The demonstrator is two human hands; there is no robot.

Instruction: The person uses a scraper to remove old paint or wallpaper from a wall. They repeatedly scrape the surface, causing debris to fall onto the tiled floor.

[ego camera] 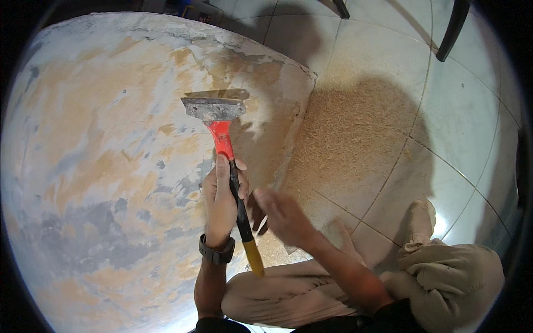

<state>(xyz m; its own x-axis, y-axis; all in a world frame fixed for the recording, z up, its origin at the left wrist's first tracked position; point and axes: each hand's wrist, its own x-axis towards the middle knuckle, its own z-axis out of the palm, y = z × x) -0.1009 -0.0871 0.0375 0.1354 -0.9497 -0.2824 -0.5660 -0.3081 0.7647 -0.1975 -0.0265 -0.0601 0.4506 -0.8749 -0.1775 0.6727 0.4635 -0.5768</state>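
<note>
My left hand point(220, 200), with a dark watch on its wrist, grips the long black handle of a razor scraper point(222, 141). The scraper has a red neck, a yellow handle end and a wide metal blade head, which points away from me. Its blade is over a large panel point(116, 166) with patchy white, ochre and grey coating; whether it touches the surface, I cannot tell. To the right of the handle, my right hand point(287, 216) is slightly blurred and apart from the scraper. Its fingers are spread and nothing shows in them.
Thin tan shavings point(349, 129) lie heaped on the tiled floor point(462, 137) along the panel's right edge. Dark furniture legs point(453, 33) stand at the upper right. My bent legs point(291, 291) and bare foot are close to the panel. Dark items point(204, 14) sit beyond its far edge.
</note>
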